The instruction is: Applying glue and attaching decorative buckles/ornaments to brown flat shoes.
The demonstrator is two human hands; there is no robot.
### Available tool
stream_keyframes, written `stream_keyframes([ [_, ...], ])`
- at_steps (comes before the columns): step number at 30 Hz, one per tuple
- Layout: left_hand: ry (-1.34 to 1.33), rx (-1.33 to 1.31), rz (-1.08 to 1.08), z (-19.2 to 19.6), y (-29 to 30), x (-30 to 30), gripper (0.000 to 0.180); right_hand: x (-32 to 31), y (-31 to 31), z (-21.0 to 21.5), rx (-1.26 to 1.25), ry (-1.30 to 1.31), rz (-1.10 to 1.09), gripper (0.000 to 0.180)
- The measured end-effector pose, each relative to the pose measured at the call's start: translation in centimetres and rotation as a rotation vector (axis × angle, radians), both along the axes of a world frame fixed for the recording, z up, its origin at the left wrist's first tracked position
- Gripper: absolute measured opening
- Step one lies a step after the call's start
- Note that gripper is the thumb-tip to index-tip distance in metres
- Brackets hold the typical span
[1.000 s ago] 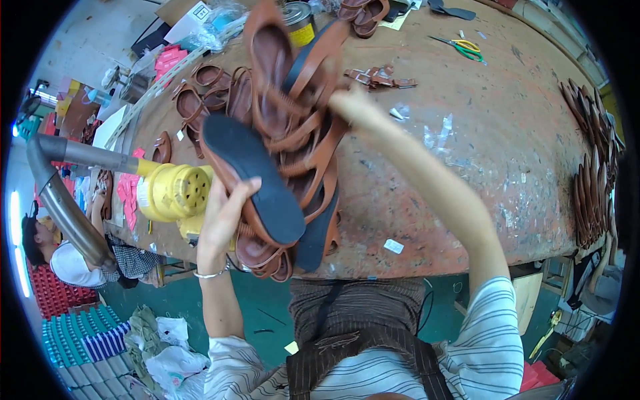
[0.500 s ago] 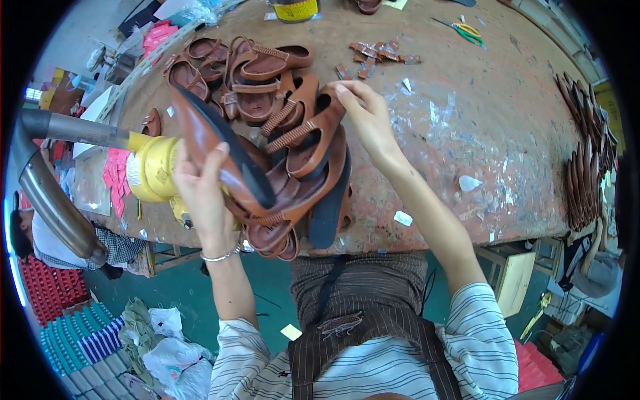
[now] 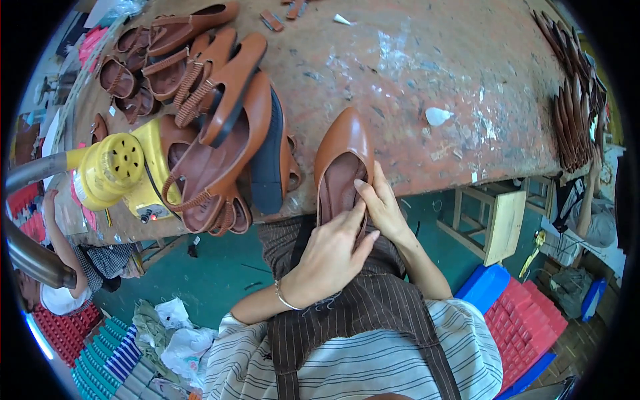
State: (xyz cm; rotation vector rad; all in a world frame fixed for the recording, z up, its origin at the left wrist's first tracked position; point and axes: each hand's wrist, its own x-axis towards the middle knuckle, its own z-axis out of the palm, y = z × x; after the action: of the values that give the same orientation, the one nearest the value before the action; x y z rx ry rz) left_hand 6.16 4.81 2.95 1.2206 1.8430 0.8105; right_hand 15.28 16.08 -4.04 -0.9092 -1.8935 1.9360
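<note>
A brown pointed-toe leather shoe (image 3: 344,141) is held at the table's near edge, its toe facing away from me and its open top facing up. My right hand (image 3: 383,205) grips its right side, thumb over the rim. My left hand (image 3: 333,250), with a bracelet at the wrist, is closed over the heel end, fingers reaching to the insole. Both hands hide the shoe's back part. To the left lies a heap of similar brown slingback shoes (image 3: 248,115), some tilted so that dark soles show.
A yellow machine (image 3: 110,172) with a metal pipe stands left of the heap. On the worktable (image 3: 400,143) lie a small white bottle (image 3: 438,117) and brown strap pieces (image 3: 272,20). Brown shoe parts (image 3: 572,127) line the far right. A wooden stool (image 3: 503,223) stands below. Other people work at both sides.
My left hand has brought a shoe from above the heap to the near edge. My right hand has left the heap and grips the shoe too. The view has shifted right.
</note>
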Motion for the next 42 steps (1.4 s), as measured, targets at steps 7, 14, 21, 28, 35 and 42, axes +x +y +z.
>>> stream_keyframes([
  [7, -0.897, 0.124, 0.492, -5.3, -0.6, 2.3, 0.059, -0.2, 0.5, -0.7, 0.168, -0.268, 0.046, 0.062],
  [14, -1.396, 0.405, 1.009, -6.4, 3.9, 1.4, 0.052, 0.2, -1.5, -1.1, 0.128, -0.258, -0.119, 0.053],
  [21, -1.563, 0.614, 0.896, -10.2, 3.8, 0.2, 0.016, 2.3, 5.8, -0.8, 0.491, -0.209, -0.71, 0.028],
  [28, -1.486, 0.519, 0.888, -8.2, 4.6, -0.3, 0.023, 2.8, 11.8, -4.5, 0.69, -0.335, -0.652, 0.036],
  [35, -1.924, 0.621, 0.85, -10.5, 3.8, -0.8, 0.024, 1.2, 10.2, -3.3, 0.333, 0.033, -0.471, 0.016],
  [42, -1.727, 0.595, 0.861, -11.1, 3.8, -0.1, 0.022, 0.1, 6.4, -0.7, 0.557, -0.099, -0.082, 0.024],
])
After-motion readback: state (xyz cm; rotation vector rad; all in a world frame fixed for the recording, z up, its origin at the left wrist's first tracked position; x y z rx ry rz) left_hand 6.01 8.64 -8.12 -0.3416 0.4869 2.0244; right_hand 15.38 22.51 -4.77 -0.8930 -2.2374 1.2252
